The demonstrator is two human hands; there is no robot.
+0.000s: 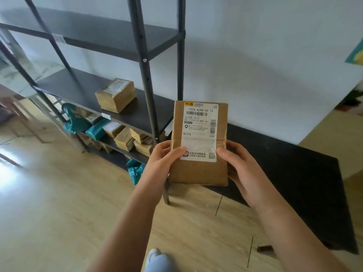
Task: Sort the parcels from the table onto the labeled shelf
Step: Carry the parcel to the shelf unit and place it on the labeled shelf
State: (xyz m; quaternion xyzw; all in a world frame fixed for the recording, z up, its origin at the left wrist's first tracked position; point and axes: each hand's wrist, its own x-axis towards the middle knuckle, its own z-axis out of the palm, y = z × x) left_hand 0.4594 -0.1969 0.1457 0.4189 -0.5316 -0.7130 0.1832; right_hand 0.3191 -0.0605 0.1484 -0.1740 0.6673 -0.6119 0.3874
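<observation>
I hold a flat brown cardboard parcel (198, 171) upright in front of me, its white shipping label reading N294 facing me. My left hand (163, 161) grips its lower left edge, thumb on the label. My right hand (239, 165) grips its lower right edge. The dark metal shelf (82, 85) stands to the left. One brown box (115, 95) rests on its middle level. Several brown boxes (125, 138) and teal bags (96, 128) crowd the level below.
A black table (294, 173) runs along the white wall on the right, behind the parcel. A teal bag (135, 171) lies by the shelf's foot. Small white labels (59, 38) are stuck on the shelf edges. My foot (155, 258) shows on the wooden floor.
</observation>
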